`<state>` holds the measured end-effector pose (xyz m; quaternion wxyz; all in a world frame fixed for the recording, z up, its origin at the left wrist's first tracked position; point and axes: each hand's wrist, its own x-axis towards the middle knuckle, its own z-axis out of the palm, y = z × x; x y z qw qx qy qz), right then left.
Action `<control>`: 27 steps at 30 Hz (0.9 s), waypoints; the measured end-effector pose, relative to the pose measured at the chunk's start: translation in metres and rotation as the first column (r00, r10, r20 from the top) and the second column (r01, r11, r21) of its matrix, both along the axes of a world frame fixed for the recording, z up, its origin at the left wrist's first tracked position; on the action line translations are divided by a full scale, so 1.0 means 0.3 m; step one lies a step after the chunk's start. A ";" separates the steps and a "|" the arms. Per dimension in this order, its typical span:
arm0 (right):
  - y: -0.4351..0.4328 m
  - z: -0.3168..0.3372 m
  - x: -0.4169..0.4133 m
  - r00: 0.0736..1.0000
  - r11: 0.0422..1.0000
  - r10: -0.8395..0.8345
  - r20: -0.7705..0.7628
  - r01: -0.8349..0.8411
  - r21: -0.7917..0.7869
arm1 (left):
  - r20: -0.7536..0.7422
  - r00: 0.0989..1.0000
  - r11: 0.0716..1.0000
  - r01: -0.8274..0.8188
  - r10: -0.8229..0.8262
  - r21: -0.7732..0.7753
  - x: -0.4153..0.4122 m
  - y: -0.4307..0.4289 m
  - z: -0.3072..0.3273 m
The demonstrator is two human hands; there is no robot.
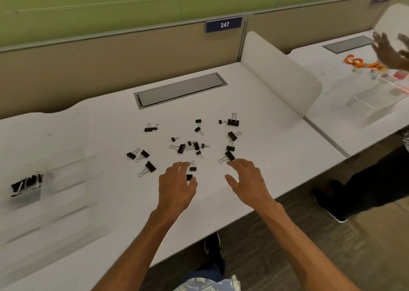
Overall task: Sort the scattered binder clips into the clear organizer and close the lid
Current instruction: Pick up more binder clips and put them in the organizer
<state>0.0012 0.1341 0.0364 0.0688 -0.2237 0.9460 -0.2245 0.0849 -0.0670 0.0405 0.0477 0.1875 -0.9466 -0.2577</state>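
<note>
1. Your left hand point(177, 184) sits low in the centre of the frame with the fingers curled over a small black clip point(189, 177); the thumb and fingertips appear to close on it, though the clip is half covered, so whether it is truly pinched or only touched cannot be told.
2. Your right hand point(245, 180) is spread open beside it, palm down, holding nothing; its fingertips lie just short of a larger clip point(229, 155), which looks like the reason it is reaching there.
3. The scattered binder clips point(194, 145) lie across the middle of the white desk point(99, 127), all within reach of both hands; working the near edge of the pile first looks sensible.
4. The clear organizer point(44, 191) is at the left edge of the frame, well apart from the pile; a dark bunch of sorted clips point(27, 183) already sits in one compartment; you will have to carry each handful leftward.
5. The organizer is badly blurred and nearly the colour of the desk; its dividers, its lid and whether that lid is open cannot be made out.
6. At the upper right another person's hands point(389, 51) and an orange object point(363, 63) are smeared by motion beyond the white divider point(281, 76); they play no part in your task.
</note>
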 end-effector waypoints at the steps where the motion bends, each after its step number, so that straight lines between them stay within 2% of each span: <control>1: 0.005 -0.005 -0.041 1.000 1.000 0.000 -0.002 0.000 -0.002 | 0.000 1.000 1.000 -0.004 0.004 0.004 -0.040 0.008 -0.005; 10: 0.013 -0.049 -0.377 0.999 1.000 -0.003 0.038 0.004 -0.029 | 0.049 0.999 0.999 -0.026 0.024 0.045 -0.333 0.035 -0.068; 14: 0.004 -0.083 -0.490 0.997 1.000 -0.007 0.079 0.009 -0.029 | 0.030 0.999 0.991 0.012 -0.016 0.135 -0.427 0.043 -0.101; 22: -0.030 -0.120 -0.704 0.988 1.000 -0.014 0.155 0.017 -0.018 | 0.042 0.998 0.984 0.028 -0.036 0.177 -0.568 0.072 -0.121; 27: -0.069 -0.146 -0.875 0.988 0.999 -0.006 0.156 -0.002 0.050 | 0.024 1.000 0.977 0.005 -0.010 0.212 -0.642 0.090 -0.135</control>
